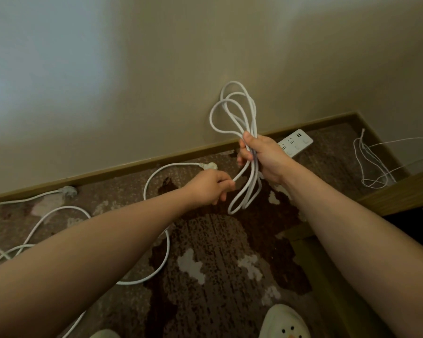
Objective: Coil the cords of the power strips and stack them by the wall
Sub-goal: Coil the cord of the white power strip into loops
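Patterned brown carpet (217, 240) fills the floor, meeting a beige wall (156, 69) along a dark baseboard (132, 164). Nearest, at six o'clock, a cream slipper (285, 320) with a little face pokes in. Up from there, a loose white cord (167, 242) loops across the carpet at seven o'clock and runs up to its plug (208, 166), lying just short of the baseboard. Now the hands: the left hand (209, 187) has its fingers curled round one strand of cord, pinching it low beside the bundle. The right hand (260, 156) is wrapped tight around the coiled cord (232, 111), loops standing above the fist and hanging below it. Behind that fist, at one o'clock, the white power strip (297, 142) lies on the carpet against the baseboard, partly hidden by the hand. Over at nine o'clock, another cord (37, 215) sprawls with its plug (67, 190) touching the baseboard. Far right, three o'clock, thin white wires (369, 162) tangle in the corner.
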Motion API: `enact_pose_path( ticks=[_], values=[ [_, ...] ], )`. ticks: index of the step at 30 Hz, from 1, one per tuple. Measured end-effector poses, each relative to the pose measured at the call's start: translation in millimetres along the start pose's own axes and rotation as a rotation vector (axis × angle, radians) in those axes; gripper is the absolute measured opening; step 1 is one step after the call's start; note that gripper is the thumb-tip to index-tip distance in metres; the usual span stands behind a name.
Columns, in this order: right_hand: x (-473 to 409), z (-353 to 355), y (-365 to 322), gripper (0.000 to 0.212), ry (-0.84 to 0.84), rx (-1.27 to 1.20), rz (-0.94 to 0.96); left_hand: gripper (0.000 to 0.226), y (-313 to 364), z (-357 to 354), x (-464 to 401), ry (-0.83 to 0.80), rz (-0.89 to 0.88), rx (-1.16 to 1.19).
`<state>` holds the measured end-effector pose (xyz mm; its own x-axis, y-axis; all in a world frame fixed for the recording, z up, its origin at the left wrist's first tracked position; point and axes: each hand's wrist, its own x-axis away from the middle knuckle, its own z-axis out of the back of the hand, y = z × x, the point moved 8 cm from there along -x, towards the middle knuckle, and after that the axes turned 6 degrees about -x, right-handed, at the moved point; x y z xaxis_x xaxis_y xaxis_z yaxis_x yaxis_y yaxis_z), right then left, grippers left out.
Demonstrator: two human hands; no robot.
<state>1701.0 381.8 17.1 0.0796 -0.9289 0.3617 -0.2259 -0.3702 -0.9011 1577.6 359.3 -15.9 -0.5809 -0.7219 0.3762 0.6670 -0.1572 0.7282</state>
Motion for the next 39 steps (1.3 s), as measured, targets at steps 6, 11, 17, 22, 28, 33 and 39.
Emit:
enact_pose_path(
  ticks=[6,11,17,22,28,33,39],
  values=[
    [2.3,10.3,-10.1,0.028,0.116,0.056,0.055,0.023,-29.2,26.0,10.4,-0.045,0.047,-0.046],
    [0.0,21.1,-9.6,0.030,0.185,0.093,0.112,0.024,-63.9,36.9,32.0,-0.138,0.070,0.012],
    [-0.1,41.6,-11.9,0.027,0.304,0.161,0.157,0.023,-115.5,75.7,54.7,-0.011,0.214,0.040],
    [-3.4,29.3,-4.1,0.020,0.264,0.241,0.143,0.017,-73.3,52.6,44.3,-0.094,0.047,-0.216],
    [-5.0,67.1,-7.9,0.024,0.440,0.545,0.184,0.024,-89.6,56.3,53.3,-0.183,0.094,-0.324],
    [-7.1,80.4,-3.7,0.025,0.533,0.632,0.206,0.023,-139.9,93.6,77.5,-0.058,0.219,-0.230],
    [-10.8,78.6,-2.8,0.024,0.478,0.611,0.155,0.022,-146.7,118.4,80.8,-0.058,0.248,-0.474]
  ],
)
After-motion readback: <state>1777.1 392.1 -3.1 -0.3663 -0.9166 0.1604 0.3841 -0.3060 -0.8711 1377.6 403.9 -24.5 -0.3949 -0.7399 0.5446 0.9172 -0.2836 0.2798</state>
